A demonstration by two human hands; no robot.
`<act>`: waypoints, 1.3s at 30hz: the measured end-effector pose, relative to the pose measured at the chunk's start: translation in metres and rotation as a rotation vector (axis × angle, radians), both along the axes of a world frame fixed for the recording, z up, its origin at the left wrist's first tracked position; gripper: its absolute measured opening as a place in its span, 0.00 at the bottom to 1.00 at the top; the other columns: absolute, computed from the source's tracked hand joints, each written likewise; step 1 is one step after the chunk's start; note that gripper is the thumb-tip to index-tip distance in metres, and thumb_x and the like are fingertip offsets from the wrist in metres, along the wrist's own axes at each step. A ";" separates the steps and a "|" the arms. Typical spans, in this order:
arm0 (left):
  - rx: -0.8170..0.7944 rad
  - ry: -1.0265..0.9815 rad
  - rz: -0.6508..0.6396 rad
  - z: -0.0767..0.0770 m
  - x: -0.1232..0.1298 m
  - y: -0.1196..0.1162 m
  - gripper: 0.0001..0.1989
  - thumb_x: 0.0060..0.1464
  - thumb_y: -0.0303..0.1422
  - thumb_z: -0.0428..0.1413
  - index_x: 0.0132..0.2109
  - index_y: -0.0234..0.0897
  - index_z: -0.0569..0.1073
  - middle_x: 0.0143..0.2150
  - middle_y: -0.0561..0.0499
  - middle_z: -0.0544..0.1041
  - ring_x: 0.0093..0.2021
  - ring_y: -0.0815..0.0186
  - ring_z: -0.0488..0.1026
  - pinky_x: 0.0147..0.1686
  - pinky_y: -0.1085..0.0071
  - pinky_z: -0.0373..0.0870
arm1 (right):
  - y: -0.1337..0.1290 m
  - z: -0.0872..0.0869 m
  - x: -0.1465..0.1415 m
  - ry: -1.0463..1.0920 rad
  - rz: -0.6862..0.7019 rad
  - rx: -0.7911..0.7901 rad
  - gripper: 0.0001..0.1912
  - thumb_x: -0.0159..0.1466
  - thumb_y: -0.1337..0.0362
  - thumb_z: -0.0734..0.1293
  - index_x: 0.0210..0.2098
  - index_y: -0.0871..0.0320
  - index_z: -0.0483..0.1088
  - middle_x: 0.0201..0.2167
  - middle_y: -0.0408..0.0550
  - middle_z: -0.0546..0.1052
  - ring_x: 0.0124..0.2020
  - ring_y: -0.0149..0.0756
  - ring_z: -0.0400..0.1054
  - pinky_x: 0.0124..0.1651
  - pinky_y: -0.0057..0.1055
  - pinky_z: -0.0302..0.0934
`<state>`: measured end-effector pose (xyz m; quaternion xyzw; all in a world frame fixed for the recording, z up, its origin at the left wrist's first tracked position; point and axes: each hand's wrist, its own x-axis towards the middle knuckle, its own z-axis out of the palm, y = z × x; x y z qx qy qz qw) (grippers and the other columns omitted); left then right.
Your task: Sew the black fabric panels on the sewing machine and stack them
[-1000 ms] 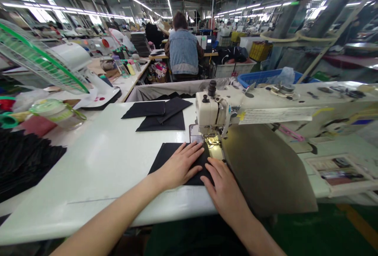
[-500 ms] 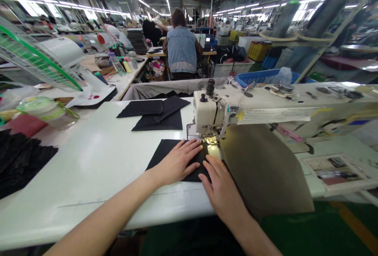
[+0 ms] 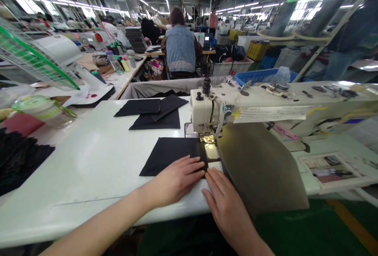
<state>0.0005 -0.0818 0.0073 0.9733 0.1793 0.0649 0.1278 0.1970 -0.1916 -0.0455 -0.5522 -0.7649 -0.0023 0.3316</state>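
A black fabric piece (image 3: pixel 173 151) lies flat on the white sewing table (image 3: pixel 97 169), its upper right edge at the presser foot (image 3: pixel 209 140) of the sewing machine (image 3: pixel 203 108). My left hand (image 3: pixel 180 177) rests on the near right corner of the fabric, fingers stretched out flat. Just right of it, my right hand (image 3: pixel 226 197) lies with fingers extended, its fingertips at the fabric's right edge. Several more black fabric pieces (image 3: pixel 159 120) overlap one another farther back, left of the machine head.
A brown curved panel (image 3: pixel 260 169) stands right of the needle area. To the left are a fan (image 3: pixel 85 87), a lidded container (image 3: pixel 44 110) and gathered black cloth (image 3: pixel 20 157). A blue basket (image 3: pixel 254 78) is behind the machine. A person in a denim vest (image 3: pixel 180 49) sits ahead.
The black fabric has moved forward under the presser foot. My left hand has slid back toward the fabric's near edge, and my right hand sits slightly nearer to me.
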 end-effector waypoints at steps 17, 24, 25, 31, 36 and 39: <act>-0.023 -0.125 0.015 -0.004 -0.002 0.020 0.21 0.68 0.31 0.51 0.66 0.41 0.69 0.67 0.43 0.70 0.68 0.55 0.65 0.69 0.50 0.58 | 0.008 -0.001 -0.003 0.021 -0.020 -0.027 0.20 0.73 0.62 0.60 0.60 0.66 0.67 0.57 0.64 0.74 0.59 0.52 0.68 0.59 0.50 0.70; -0.024 -0.118 0.049 -0.002 0.000 0.045 0.20 0.69 0.33 0.49 0.65 0.38 0.70 0.67 0.40 0.70 0.68 0.55 0.65 0.68 0.49 0.58 | 0.008 0.000 -0.002 0.028 -0.013 -0.043 0.20 0.73 0.62 0.60 0.61 0.66 0.66 0.58 0.64 0.73 0.60 0.53 0.68 0.59 0.50 0.70; -0.027 -0.112 0.055 -0.002 0.001 0.049 0.20 0.69 0.33 0.49 0.64 0.38 0.70 0.67 0.40 0.70 0.68 0.55 0.65 0.68 0.49 0.58 | 0.008 0.001 -0.002 0.022 -0.012 -0.045 0.20 0.73 0.62 0.60 0.60 0.67 0.66 0.58 0.65 0.73 0.60 0.53 0.68 0.59 0.51 0.70; -0.008 -0.107 0.076 -0.001 0.005 0.071 0.19 0.69 0.32 0.49 0.63 0.36 0.71 0.67 0.40 0.69 0.68 0.55 0.65 0.69 0.51 0.57 | 0.003 0.003 -0.002 0.021 -0.014 -0.032 0.20 0.74 0.62 0.59 0.61 0.66 0.66 0.58 0.64 0.73 0.61 0.51 0.68 0.59 0.49 0.71; -0.006 -0.109 0.085 -0.002 0.008 0.085 0.19 0.69 0.32 0.48 0.62 0.35 0.72 0.65 0.39 0.71 0.66 0.55 0.67 0.68 0.53 0.59 | -0.003 0.011 0.003 0.034 0.015 0.076 0.18 0.73 0.64 0.61 0.60 0.63 0.67 0.56 0.60 0.76 0.59 0.47 0.70 0.57 0.44 0.72; 0.004 -0.116 0.071 -0.001 0.008 0.089 0.18 0.69 0.31 0.48 0.62 0.35 0.72 0.64 0.39 0.71 0.65 0.55 0.67 0.68 0.54 0.60 | -0.007 0.020 0.010 0.026 0.047 0.174 0.17 0.73 0.65 0.61 0.58 0.62 0.69 0.53 0.58 0.78 0.56 0.44 0.72 0.55 0.40 0.73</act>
